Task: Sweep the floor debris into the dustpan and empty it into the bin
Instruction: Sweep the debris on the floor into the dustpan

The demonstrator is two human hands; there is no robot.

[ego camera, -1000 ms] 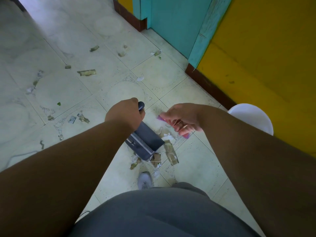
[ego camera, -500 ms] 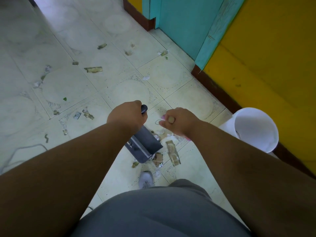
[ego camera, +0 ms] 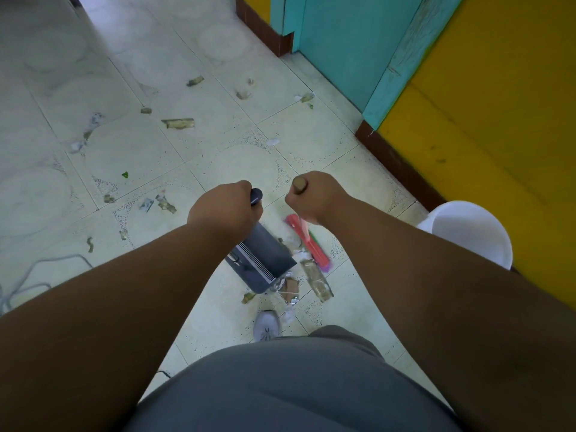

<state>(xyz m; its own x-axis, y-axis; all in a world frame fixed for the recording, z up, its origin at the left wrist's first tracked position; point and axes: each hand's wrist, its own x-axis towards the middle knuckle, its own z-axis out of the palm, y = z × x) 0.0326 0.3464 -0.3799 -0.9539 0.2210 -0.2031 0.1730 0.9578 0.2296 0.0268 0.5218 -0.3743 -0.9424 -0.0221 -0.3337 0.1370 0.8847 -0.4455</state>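
Note:
My left hand (ego camera: 223, 207) is shut on the dark handle of a grey dustpan (ego camera: 265, 260) that rests on the tiled floor, its mouth facing the debris. My right hand (ego camera: 314, 198) is shut on the wooden handle of a broom, whose red head (ego camera: 308, 243) with coloured bristles stands just right of the dustpan. A small pile of debris (ego camera: 311, 282), paper scraps and a clear wrapper, lies between the broom head and the pan. A white bin (ego camera: 470, 232) stands to the right against the yellow wall.
More scraps lie scattered on the tiles to the upper left, such as a brown strip (ego camera: 179, 123) and a bit near the door (ego camera: 307, 97). A teal door (ego camera: 343, 45) and yellow wall (ego camera: 498, 104) close the right side. A grey cable (ego camera: 34, 275) lies left. My shoe (ego camera: 266, 328) is below the pile.
My right hand closed on the broom handle and drew up and back from the floor; the red broom head now shows beside the dustpan. The view shifted, showing more of the white bin.

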